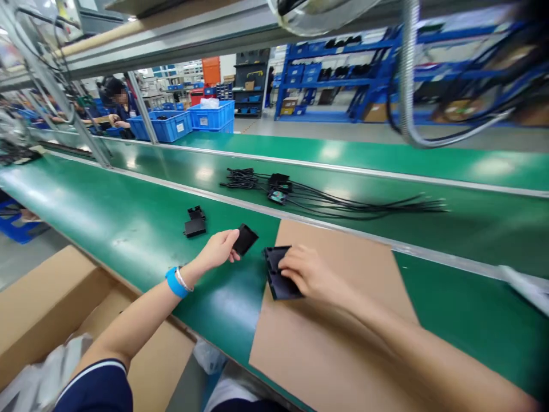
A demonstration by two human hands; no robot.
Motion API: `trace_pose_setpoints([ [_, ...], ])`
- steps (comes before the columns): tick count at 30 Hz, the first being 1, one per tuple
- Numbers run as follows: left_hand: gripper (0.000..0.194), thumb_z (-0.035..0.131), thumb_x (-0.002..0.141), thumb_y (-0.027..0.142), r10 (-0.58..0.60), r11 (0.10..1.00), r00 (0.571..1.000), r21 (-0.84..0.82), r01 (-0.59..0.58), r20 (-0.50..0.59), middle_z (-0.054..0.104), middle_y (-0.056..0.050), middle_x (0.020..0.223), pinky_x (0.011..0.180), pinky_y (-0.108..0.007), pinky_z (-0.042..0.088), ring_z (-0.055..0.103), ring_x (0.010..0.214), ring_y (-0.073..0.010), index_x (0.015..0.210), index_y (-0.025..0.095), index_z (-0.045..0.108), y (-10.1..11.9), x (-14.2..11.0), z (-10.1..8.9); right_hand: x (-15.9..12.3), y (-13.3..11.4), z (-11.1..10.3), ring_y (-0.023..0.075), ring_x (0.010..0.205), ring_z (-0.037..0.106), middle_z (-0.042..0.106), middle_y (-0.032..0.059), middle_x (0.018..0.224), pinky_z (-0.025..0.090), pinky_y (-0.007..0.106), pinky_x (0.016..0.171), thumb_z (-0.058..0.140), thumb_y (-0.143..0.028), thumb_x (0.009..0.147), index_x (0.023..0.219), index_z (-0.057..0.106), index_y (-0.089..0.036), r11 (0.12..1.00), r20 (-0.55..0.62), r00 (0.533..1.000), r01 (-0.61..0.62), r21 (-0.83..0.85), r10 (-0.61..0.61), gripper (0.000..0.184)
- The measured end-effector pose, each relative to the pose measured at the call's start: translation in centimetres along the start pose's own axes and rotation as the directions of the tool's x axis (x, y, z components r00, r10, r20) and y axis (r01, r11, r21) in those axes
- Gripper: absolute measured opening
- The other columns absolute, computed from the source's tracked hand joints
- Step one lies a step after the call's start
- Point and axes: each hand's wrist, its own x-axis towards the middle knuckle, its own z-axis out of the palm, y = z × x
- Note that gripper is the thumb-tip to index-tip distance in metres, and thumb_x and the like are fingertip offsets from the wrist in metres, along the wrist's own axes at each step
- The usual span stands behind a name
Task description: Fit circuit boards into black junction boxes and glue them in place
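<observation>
My left hand [219,249] pinches a small flat black plastic piece [245,238] just above the green bench. My right hand [309,273] rests with bent fingers on a black plastic housing [278,277] lying at the left edge of a brown cardboard sheet [343,320]. A blue band and a thin bracelet circle my left wrist. Two more black parts [195,222] lie on the green surface, to the left of my left hand.
A bundle of black cables with small black modules [278,189] lies on the green conveyor belt [386,189] behind the bench. An open cardboard box [47,303] stands at lower left. A person sits far left by blue bins [171,125]. Blue racks stand behind.
</observation>
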Motion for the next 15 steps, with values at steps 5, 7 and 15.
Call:
trace_pose_setpoints([
  [5, 0.048, 0.034, 0.104, 0.049, 0.207, 0.976, 0.965, 0.033, -0.214, 0.159, 0.068, -0.004, 0.076, 0.069, -0.03, 0.055, 0.067, 0.07, -0.0156, 0.086, 0.017, 0.064, 7.2, 8.7, 7.3, -9.6, -0.9, -0.1, 0.0224, 0.092, 0.049, 0.063, 0.0082, 0.088, 0.042, 0.04, 0.082, 0.046, -0.013, 0.094, 0.089, 0.067, -0.021, 0.999, -0.088, 0.995, -0.042, -0.006, 0.041, 0.023],
  [7, 0.034, 0.048, 0.102, 0.044, 0.279, 0.951, 0.931, 0.064, -0.301, 0.235, 0.069, -0.005, 0.092, 0.08, -0.033, 0.056, 0.066, 0.082, -0.015, 0.094, 0.016, 0.066, 9.7, 10.3, 10.2, -11.5, -0.9, 0.3, 0.0228, 0.092, 0.048, 0.062, 0.008, 0.087, 0.042, 0.041, 0.082, 0.048, -0.013, 0.094, 0.088, 0.066, -0.02, 0.992, -0.077, 0.989, -0.128, -0.024, 0.126, 0.02],
  [15, 0.031, 0.053, 0.098, 0.046, 0.364, 0.889, 0.888, 0.181, -0.422, 0.282, 0.066, -0.008, 0.118, 0.106, -0.041, 0.046, 0.059, 0.115, -0.0215, 0.113, 0.022, 0.067, 9.7, 8.3, 10.7, -12.6, 0.7, 1.4, 0.0345, 0.128, 0.043, 0.05, 0.0158, 0.134, 0.042, 0.056, 0.098, 0.053, -0.022, 0.089, 0.087, 0.066, -0.02, 0.983, -0.085, 0.981, -0.179, -0.041, 0.175, 0.014],
])
